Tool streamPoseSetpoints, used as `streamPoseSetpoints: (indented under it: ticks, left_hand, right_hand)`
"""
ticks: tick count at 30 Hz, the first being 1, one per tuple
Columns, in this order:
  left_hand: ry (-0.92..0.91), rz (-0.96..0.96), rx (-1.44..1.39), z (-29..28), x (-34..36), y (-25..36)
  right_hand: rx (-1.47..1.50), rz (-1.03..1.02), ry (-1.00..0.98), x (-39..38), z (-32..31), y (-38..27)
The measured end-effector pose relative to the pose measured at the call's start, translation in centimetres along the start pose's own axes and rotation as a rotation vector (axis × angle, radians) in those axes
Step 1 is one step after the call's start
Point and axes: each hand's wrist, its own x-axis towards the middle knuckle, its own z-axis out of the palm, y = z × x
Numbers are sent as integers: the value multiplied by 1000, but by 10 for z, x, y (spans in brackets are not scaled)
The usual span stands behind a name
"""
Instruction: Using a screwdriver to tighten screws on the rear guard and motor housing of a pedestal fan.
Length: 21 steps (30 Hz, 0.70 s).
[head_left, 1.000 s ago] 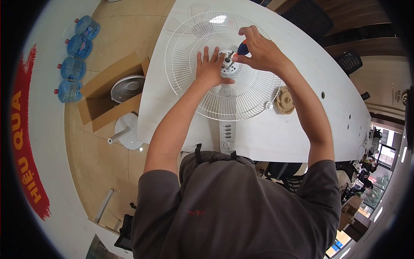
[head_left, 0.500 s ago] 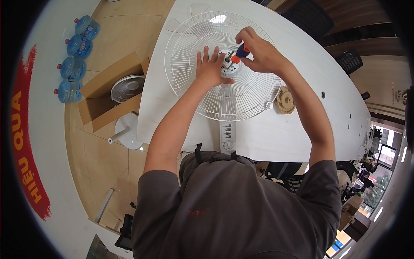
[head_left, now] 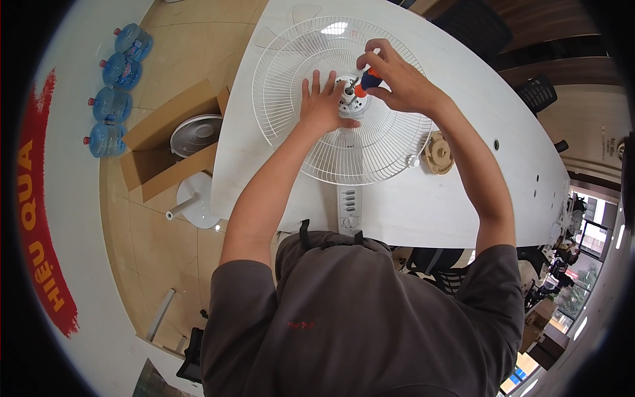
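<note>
A white wire fan grille (head_left: 297,142) lies on the table around the fan's white hub (head_left: 350,104). My left hand (head_left: 324,106) rests with its fingers spread over the grille, just left of the hub. In my right hand (head_left: 400,83) is a screwdriver (head_left: 371,81) with a blue and orange handle, its lower end at the right side of the hub. Whether its tip sits in a screw is too small to tell. Below the grille, toward me, extends the white control panel (head_left: 349,210) with several grey buttons and a knob.
A round tan moulded piece (head_left: 438,153) lies right of the grille on the white table (head_left: 476,192). Clear fan blades (head_left: 278,41) show at the far left. On the floor stand an open cardboard box (head_left: 175,178), a white round base (head_left: 198,205) and several blue water bottles (head_left: 111,104).
My right hand has shifted slightly and its fingers have moved on the screwdriver's handle, which leans a little differently. My left hand stays in place on the grille.
</note>
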Motion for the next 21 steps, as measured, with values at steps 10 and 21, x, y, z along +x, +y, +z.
streamPoseSetpoints:
  ticks: [10,21]
  left_hand:
    - [-1,5,-28,1,0,-2]
    - [-9,2,-1,1,1,-2]
  right_hand:
    - [-252,244,-101,1,0,-18]
    - [-95,22,-1,-4,10,-14]
